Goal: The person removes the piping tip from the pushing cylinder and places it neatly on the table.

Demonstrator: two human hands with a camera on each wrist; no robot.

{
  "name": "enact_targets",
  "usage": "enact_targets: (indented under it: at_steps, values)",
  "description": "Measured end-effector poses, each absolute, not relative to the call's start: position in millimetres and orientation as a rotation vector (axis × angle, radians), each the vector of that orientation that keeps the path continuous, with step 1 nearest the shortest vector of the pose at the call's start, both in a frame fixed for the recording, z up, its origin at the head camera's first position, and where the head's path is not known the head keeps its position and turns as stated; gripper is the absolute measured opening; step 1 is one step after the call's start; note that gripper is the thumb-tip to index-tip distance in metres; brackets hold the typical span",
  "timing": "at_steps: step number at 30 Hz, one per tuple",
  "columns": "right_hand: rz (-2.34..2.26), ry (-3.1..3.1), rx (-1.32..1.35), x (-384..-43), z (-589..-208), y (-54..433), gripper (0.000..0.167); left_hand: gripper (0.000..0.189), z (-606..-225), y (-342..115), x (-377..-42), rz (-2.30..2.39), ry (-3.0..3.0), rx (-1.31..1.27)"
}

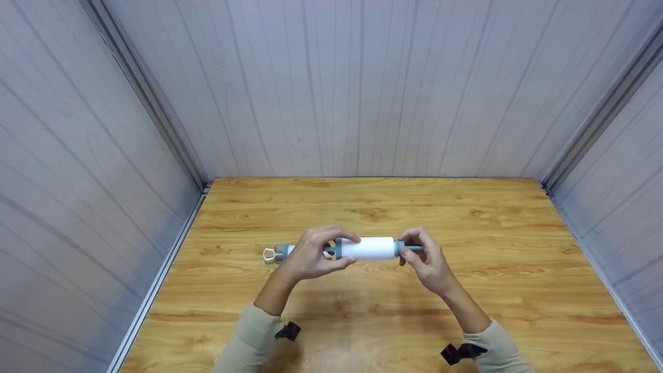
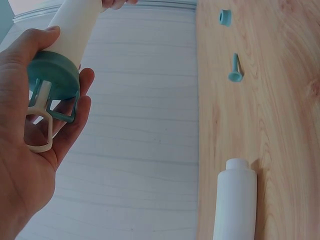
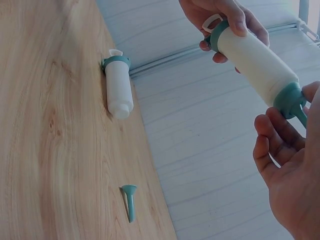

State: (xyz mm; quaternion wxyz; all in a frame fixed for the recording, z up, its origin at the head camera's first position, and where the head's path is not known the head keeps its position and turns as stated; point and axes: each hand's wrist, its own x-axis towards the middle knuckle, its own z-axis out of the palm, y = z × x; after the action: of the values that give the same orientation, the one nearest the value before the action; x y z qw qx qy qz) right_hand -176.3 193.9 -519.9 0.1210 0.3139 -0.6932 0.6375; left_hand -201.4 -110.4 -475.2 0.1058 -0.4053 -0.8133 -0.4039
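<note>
Level above the table, an icing syringe [image 1: 375, 248] with a white barrel spans both hands. My left hand [image 1: 316, 254] grips it around the teal cap end [image 2: 55, 75], where a white ring handle [image 2: 42, 130] sticks out near the palm. At the opposite end, my right hand [image 1: 427, 264] pinches the teal collar [image 3: 288, 100], from which a slim teal nozzle [image 1: 414, 247] points right. A second white syringe [image 3: 120, 90] lies on the table, partly behind my left hand in the head view; its narrow neck is bare.
A loose teal nozzle [image 2: 235, 75] and a small teal collar [image 2: 226, 18] lie on the wooden table [image 1: 362, 321]; the held syringe and hands hide them in the head view. Panelled walls [image 1: 331, 93] enclose the table at the back and both sides.
</note>
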Motion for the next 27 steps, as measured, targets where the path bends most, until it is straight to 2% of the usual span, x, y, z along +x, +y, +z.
enact_targets:
  at_steps: [14, 27]
  values:
    - [1.836, -1.995, 0.963, -175.4, -520.1, 193.1, 0.031, 0.03, -476.2, -111.7, -202.5, -1.173, -2.374, -1.2]
    - [1.871, -2.015, 0.917, -175.5, -520.9, 194.4, 0.017, 0.031, -476.1, -110.3, -201.6, -1.17, -2.396, -1.204]
